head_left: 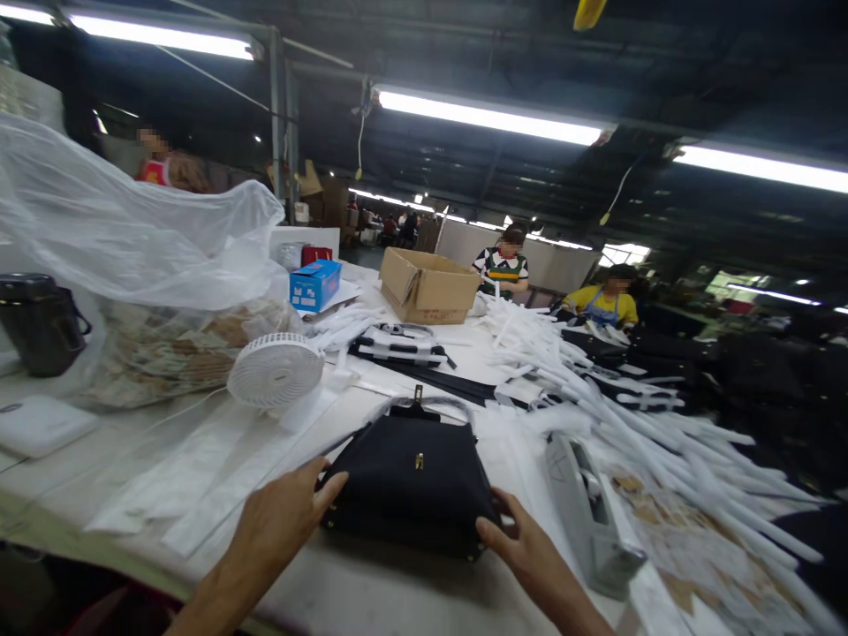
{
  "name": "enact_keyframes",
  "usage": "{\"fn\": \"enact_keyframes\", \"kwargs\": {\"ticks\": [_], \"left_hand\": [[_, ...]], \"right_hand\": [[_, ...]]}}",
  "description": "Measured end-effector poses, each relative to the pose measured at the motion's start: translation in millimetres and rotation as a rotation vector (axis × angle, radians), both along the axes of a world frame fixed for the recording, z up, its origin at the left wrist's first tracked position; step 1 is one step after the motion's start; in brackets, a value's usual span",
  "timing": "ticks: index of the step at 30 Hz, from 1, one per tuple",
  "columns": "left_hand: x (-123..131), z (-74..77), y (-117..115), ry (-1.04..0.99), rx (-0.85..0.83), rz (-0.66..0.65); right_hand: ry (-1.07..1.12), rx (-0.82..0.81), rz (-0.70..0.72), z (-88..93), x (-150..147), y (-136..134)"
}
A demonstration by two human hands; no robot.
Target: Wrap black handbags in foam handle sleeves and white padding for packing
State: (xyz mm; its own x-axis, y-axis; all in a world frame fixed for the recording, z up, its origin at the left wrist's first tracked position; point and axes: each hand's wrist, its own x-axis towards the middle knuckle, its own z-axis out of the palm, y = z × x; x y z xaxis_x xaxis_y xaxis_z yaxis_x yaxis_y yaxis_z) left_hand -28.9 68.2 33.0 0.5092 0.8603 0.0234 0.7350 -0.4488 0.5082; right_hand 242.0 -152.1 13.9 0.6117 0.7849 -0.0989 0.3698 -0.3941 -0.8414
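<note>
Black leather handbag point(411, 481) stands upright on the white tabletop point(344, 592), directly between the hands, with a gold clasp point(419, 461) on its front and a flap-topped handle point(424, 408) arching above it. The left hand point(275, 521) presses its fingers against the bag's left side, and the right hand point(526, 552) cups the lower right corner, so the hands are apart and clamp the bag from both sides.

Just beyond the right hand lies a grey tape dispenser point(589, 517), and past it spreads a heap of white strips point(662, 415). Left of the left hand lie flat white sheets point(199, 468), with a small white fan point(275, 371) beyond them. Ahead of the hands are black straps point(397, 349) and a cardboard box point(427, 284). Farther on, two co-workers point(553, 283) sit at the far side of the tabletop.
</note>
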Motion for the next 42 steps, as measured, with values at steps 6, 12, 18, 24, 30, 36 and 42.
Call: {"fn": "enact_keyframes", "kwargs": {"ticks": [6,12,18,24,30,36,42], "left_hand": [[56,32.7,-9,-0.117,0.628,-0.443],[92,-6.3,2,0.179,0.436,-0.682],[87,-17.0,-3,0.332,0.294,-0.746],[98,-19.6,-5,0.389,0.236,-0.745],[104,-34.5,-1,0.366,0.192,-0.725],[111,-22.4,3,0.46,0.092,-0.747],[102,-13.3,11,0.494,0.092,-0.769]], "right_hand": [[-0.679,0.158,0.218,57.9,-33,49],[-0.709,-0.135,0.47,37.1,-39,92],[-0.59,-0.291,0.568,5.8,-36,89],[-0.467,-0.282,0.586,-1.2,-30,97],[-0.398,-0.25,0.564,-13.0,-25,100],[-0.324,-0.292,0.581,-8.4,-20,105],[-0.325,-0.288,0.604,-13.5,-17,105]]}}
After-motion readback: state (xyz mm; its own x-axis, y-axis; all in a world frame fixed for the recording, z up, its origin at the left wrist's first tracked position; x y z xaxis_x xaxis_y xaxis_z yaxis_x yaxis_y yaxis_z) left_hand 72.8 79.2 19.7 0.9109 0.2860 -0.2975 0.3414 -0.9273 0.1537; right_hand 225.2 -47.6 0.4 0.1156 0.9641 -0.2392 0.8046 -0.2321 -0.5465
